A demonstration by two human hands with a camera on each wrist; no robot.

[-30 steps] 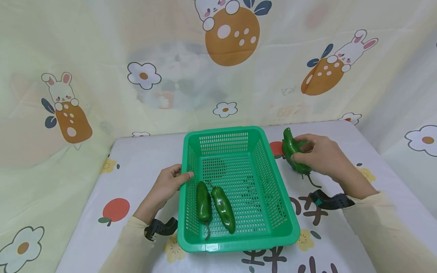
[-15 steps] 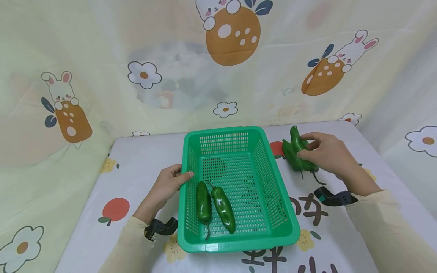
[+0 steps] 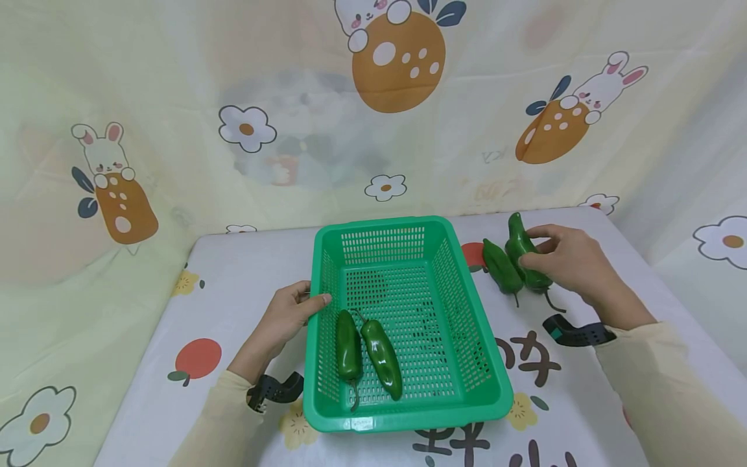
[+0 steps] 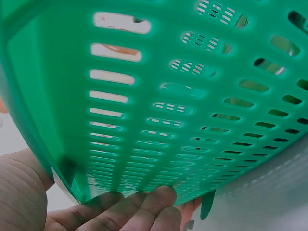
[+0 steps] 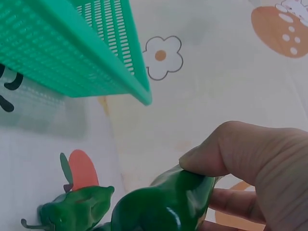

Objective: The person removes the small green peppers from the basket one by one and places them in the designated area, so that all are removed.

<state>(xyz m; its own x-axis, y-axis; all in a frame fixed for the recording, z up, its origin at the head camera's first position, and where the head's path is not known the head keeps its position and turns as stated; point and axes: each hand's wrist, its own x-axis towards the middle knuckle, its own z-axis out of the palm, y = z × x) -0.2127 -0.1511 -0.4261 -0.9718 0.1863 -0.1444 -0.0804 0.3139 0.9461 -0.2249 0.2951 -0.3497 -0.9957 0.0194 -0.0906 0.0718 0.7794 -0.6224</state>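
In the head view, a green plastic basket (image 3: 408, 420) stands on the cloth-covered worktop (image 3: 257, 259), and the left hand (image 3: 286, 311) grips its left rim, thumb hooked over the edge. Two chilies lie inside, towards the near left — a straight chili (image 3: 349, 347), stem towards the person, and a slanted chili (image 3: 382, 359), stem pointing away. Right of the basket, the right hand (image 3: 574, 259) pinches a curved chili (image 3: 519, 241) between thumb and fingers; a shorter chili (image 3: 502, 269) lies just beside it, on the basket's side. I cannot tell whether the curved one touches the worktop.

In the left wrist view, the left hand's fingers bend against the outside of the slotted wall.

In the right wrist view, the thumb presses the curved chili, other fingers partly hidden behind it — the shorter chili sits next to a red fruit print (image 5: 83, 168).
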